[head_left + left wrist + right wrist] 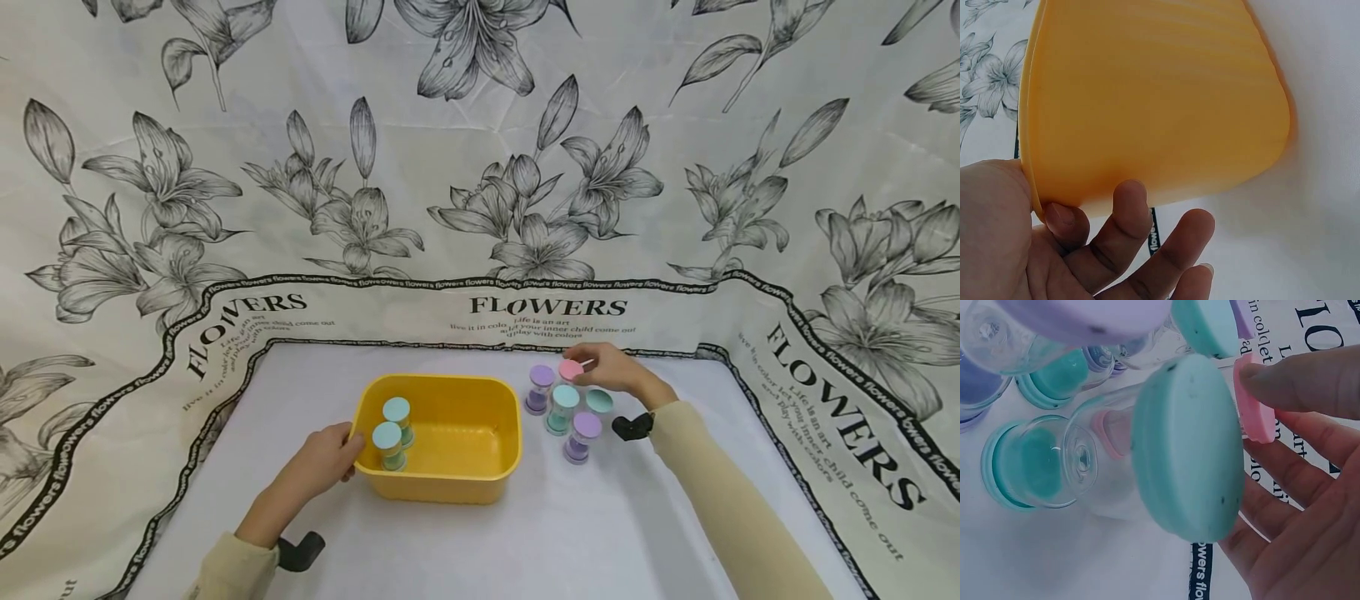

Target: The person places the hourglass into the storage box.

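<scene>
A yellow plastic tub [465, 479] stands on the white cloth with two teal-capped hourglasses [396, 417] upright in its left end. My left hand [347, 446] holds the tub's left rim, thumb on top. In the left wrist view its fingers [1125, 231] lie against the tub's outer wall [1160, 106]. Right of the tub stands a cluster of hourglasses, purple [540, 387], teal [564, 407] and pink [570, 369]. My right hand [592, 365] pinches the pink hourglass's cap [1254, 406] between thumb and fingers at the back of the cluster, behind a teal hourglass [1185, 450].
A flower-printed cloth [480, 167] covers the table and rises as a wall behind and at both sides. Another teal hourglass [598, 402] and a purple one [583, 435] stand at the cluster's near side. White cloth stretches in front of the tub.
</scene>
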`<state>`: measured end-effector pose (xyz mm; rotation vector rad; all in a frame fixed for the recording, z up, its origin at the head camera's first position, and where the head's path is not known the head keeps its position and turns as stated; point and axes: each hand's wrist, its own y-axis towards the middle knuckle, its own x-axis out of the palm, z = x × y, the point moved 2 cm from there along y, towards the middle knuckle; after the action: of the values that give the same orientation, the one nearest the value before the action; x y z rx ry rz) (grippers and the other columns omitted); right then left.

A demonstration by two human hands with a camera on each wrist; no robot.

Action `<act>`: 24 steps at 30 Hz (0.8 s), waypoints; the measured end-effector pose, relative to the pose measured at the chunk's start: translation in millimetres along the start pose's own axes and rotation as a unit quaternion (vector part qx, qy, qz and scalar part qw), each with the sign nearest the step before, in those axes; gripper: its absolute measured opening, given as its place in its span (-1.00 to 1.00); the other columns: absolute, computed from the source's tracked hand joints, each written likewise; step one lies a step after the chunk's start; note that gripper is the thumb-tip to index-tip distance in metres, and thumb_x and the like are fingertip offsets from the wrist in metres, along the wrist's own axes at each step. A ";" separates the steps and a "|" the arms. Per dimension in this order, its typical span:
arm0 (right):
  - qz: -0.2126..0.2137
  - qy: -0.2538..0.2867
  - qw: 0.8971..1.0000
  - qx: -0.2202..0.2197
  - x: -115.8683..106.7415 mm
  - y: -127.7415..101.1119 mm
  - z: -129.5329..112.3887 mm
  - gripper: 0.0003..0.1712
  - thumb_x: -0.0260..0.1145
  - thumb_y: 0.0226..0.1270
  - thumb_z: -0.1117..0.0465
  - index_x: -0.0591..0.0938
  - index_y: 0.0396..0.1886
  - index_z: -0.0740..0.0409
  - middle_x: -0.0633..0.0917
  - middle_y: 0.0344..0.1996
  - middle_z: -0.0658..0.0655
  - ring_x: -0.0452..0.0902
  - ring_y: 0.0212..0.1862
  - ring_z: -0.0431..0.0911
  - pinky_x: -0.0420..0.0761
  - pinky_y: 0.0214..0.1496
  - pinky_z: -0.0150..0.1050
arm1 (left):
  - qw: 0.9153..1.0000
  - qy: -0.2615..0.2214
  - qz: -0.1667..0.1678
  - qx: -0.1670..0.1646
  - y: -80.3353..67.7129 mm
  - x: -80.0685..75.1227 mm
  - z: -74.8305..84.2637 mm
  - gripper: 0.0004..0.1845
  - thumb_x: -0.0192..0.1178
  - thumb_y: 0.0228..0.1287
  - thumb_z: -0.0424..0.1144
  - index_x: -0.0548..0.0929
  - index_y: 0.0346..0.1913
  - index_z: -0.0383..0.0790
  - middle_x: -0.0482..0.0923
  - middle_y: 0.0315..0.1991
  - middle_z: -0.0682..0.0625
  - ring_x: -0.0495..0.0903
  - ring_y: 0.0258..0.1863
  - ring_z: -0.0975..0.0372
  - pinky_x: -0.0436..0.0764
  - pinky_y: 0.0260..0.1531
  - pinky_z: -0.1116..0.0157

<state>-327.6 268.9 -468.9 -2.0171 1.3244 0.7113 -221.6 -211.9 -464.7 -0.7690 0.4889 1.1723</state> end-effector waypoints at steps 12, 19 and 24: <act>-0.010 -0.024 1.000 -0.011 -5.0 -1.1 -1.1 -0.38 0.38 0.26 0.23 0.53 0.32 0.29 0.61 0.23 0.38 0.57 0.23 0.30 0.55 0.27 0.21 | 1.000 0.002 -0.002 -0.008 0.7 -0.5 -0.8 -0.68 -0.11 0.50 -0.15 0.58 -0.18 -0.31 0.53 -0.53 -0.03 0.51 -0.51 0.17 0.52 -0.45 0.27; 0.029 -0.025 0.999 -0.001 -22.0 -7.4 -6.1 -0.37 0.36 0.29 0.23 0.50 0.34 0.32 0.59 0.23 0.42 0.53 0.26 0.34 0.58 0.23 0.20 | 1.000 0.007 -0.003 0.000 -1.0 -1.2 2.0 -0.68 -0.11 0.50 -0.14 0.57 -0.18 -0.31 0.52 -0.53 -0.03 0.49 -0.52 0.18 0.50 -0.46 0.26; 0.058 -0.002 0.998 -0.008 -40.0 -9.7 -16.8 -0.37 0.33 0.34 0.24 0.46 0.37 0.33 0.54 0.27 0.43 0.56 0.21 0.33 0.63 0.15 0.16 | 1.000 0.011 0.000 -0.002 -2.4 -0.7 3.0 -0.68 -0.11 0.51 -0.14 0.58 -0.17 -0.31 0.52 -0.53 -0.03 0.49 -0.52 0.18 0.51 -0.46 0.27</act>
<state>-330.9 283.4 -427.0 -1.9631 1.4459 0.7811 -219.7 -210.5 -461.5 -0.7859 0.5052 1.1671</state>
